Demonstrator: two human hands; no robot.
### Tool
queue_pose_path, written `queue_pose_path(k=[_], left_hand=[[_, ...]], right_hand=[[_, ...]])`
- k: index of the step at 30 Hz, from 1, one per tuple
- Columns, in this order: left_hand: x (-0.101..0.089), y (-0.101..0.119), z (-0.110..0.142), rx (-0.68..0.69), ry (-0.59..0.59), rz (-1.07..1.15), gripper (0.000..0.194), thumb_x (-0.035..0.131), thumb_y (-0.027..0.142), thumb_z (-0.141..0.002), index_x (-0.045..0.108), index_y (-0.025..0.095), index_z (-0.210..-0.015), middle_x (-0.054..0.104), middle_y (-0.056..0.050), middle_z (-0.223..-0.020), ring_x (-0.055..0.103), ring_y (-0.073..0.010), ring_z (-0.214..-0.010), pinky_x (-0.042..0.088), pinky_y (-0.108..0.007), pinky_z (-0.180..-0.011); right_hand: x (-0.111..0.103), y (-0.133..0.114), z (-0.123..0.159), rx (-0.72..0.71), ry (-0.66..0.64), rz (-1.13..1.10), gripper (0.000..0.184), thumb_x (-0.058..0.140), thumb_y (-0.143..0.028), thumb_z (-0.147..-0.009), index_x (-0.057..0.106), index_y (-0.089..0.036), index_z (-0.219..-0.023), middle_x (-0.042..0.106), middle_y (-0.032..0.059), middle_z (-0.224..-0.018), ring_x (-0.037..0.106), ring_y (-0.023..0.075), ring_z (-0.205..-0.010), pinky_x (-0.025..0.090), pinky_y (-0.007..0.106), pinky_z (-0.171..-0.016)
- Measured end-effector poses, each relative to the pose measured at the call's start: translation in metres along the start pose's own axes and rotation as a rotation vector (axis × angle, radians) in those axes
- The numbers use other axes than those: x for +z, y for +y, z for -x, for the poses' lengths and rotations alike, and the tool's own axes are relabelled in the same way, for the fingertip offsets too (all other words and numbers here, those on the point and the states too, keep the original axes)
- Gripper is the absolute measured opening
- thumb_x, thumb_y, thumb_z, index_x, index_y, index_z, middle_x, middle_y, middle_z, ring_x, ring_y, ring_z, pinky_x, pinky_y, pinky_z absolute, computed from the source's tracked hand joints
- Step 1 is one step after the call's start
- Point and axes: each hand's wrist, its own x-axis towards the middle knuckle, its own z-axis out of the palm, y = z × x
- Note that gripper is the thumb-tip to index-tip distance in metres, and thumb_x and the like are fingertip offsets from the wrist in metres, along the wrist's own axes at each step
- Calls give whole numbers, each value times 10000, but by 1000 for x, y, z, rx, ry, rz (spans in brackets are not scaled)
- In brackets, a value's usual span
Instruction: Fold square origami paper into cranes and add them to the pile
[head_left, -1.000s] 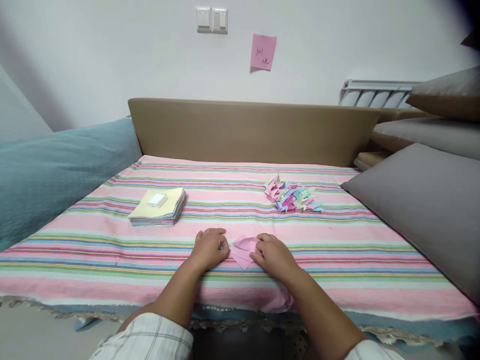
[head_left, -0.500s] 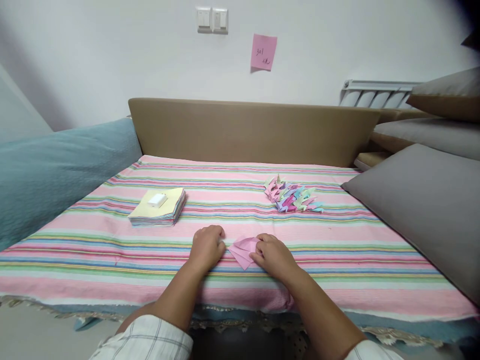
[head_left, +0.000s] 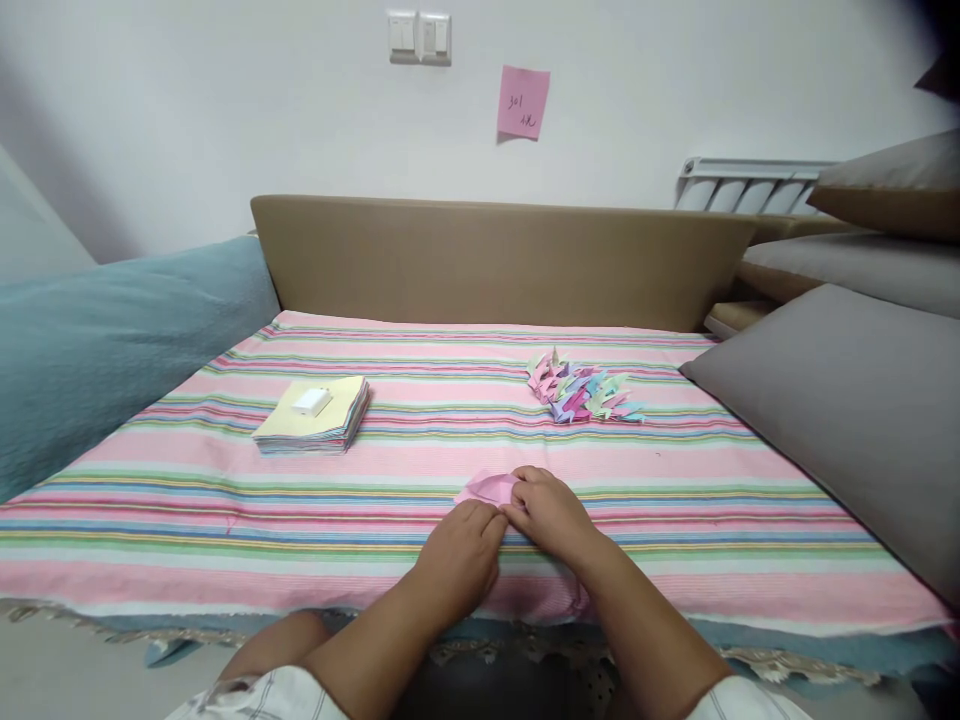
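Note:
A partly folded piece of pink origami paper [head_left: 489,487] lies on the striped cloth in front of me. My right hand [head_left: 546,508] pinches its right side between thumb and fingers. Over its near edge is my left hand [head_left: 463,555], fingers bent and pressed together at the paper, its thumb side close against my right thumb. The left hand covers the paper's lower part, so the folds there are hidden.
A stack of coloured paper sheets [head_left: 311,420] stands at left with a small white box-shaped object [head_left: 312,402] on top. Several folded paper cranes [head_left: 581,390] lie bunched at back right. Grey cushions [head_left: 840,400] border the right side; a blue cushion [head_left: 135,350] borders the left.
My left hand has moved right and toward me, from beside the paper's left tip onto its near edge. My right hand keeps its hold in about the same place.

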Motion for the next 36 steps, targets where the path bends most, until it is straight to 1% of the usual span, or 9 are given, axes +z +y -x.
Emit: queue_pose_path(k=[3,6,9,15,20,26,30,33,36], left_hand=[[-1,-1,-1,-20,-34,-21,359,448,93,-768,525,172,-1109,576,-86,-1007,501,-231,-968,436,-382,-895],[-2,1,-1,-37,-65,-33,304,460,101,-763,548,190,-1040,568,-79,-991,502,-228,-965,431,-384,-894],[-4,2,-2,-42,-92,-38,288,476,110,-752,553,193,-1017,563,-79,-994,503,-229,-960,430,-385,-893],[-7,2,-3,-27,-108,-51,280,485,119,-749,559,193,-1009,563,-77,-998,498,-231,-955,433,-370,-883],[-7,1,-3,-12,-97,-81,251,477,119,-752,565,183,-978,560,-81,-971,495,-233,-926,437,-372,-857],[-2,2,-3,-12,-68,-99,446,499,127,-726,500,178,-1170,550,-84,-1008,480,-243,-933,432,-382,-864],[-2,3,-4,-18,-82,-99,427,504,135,-722,519,180,-1146,543,-81,-1003,471,-243,-931,430,-377,-862],[-3,2,-4,-23,-99,-90,419,499,133,-724,520,190,-1138,537,-76,-1005,464,-236,-943,424,-371,-871],[-2,2,-3,-32,-102,-88,494,492,126,-728,467,198,-1216,529,-76,-1027,456,-231,-954,417,-371,-879]], right_hand=[[-5,3,2,-14,-13,-64,147,584,-306,-788,645,-180,-742,594,65,-1115,539,189,-986,396,280,-836],[-10,8,4,-20,-20,-143,119,547,-256,-796,637,-183,-767,598,59,-1091,551,170,-972,400,267,-840],[-13,12,5,-19,-6,-188,129,510,-215,-800,631,-184,-768,599,58,-1080,553,164,-967,399,268,-855],[-12,15,4,0,-24,-159,127,505,-189,-778,612,-181,-710,612,59,-1041,547,167,-962,394,258,-848],[-8,13,4,18,-25,-108,114,512,-173,-758,609,-176,-699,612,62,-1032,535,173,-972,384,260,-843],[-7,13,4,16,-18,-107,102,528,-182,-737,616,-178,-686,605,60,-1050,537,181,-961,397,268,-822],[-9,14,4,18,-37,-127,121,531,-191,-737,643,-189,-693,596,58,-1080,533,187,-991,397,277,-843],[-10,15,5,34,-52,-146,143,529,-218,-746,665,-192,-711,574,69,-1147,526,200,-1033,392,295,-878],[-10,15,4,46,-67,-158,156,530,-233,-747,679,-190,-725,554,82,-1195,517,214,-1071,385,309,-905]])
